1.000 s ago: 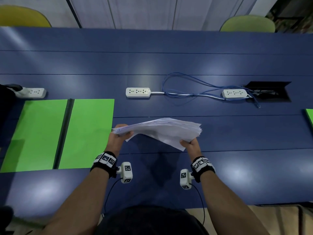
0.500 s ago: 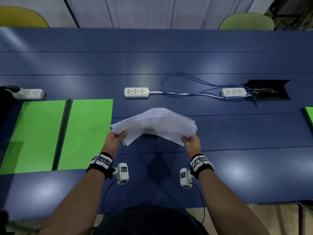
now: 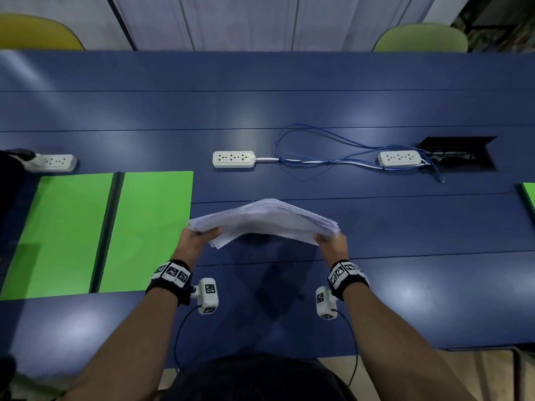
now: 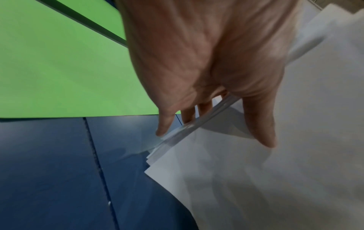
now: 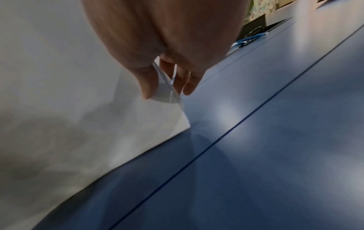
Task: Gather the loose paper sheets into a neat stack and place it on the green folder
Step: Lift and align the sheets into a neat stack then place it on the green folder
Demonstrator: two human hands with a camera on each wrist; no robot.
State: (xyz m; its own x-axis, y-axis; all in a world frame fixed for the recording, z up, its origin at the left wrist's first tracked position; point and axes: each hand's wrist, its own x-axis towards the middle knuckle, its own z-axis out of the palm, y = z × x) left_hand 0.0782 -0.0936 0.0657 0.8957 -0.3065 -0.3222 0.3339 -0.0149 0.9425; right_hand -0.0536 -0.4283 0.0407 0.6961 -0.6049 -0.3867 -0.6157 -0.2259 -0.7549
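A long blue table (image 3: pixel 289 82) fills most of the head view, its top crossed by thin dark seams running side to side and marked with soft pale patches of reflected light. Beyond the table's far edge stands a pale panelled wall (image 3: pixel 246 21) with vertical joints. A yellow chair (image 3: pixel 37 33) shows behind the table's far left end, a light green chair (image 3: pixel 419 37) behind its far right. Beige floor (image 3: pixel 477 377) appears below the table's near edge.
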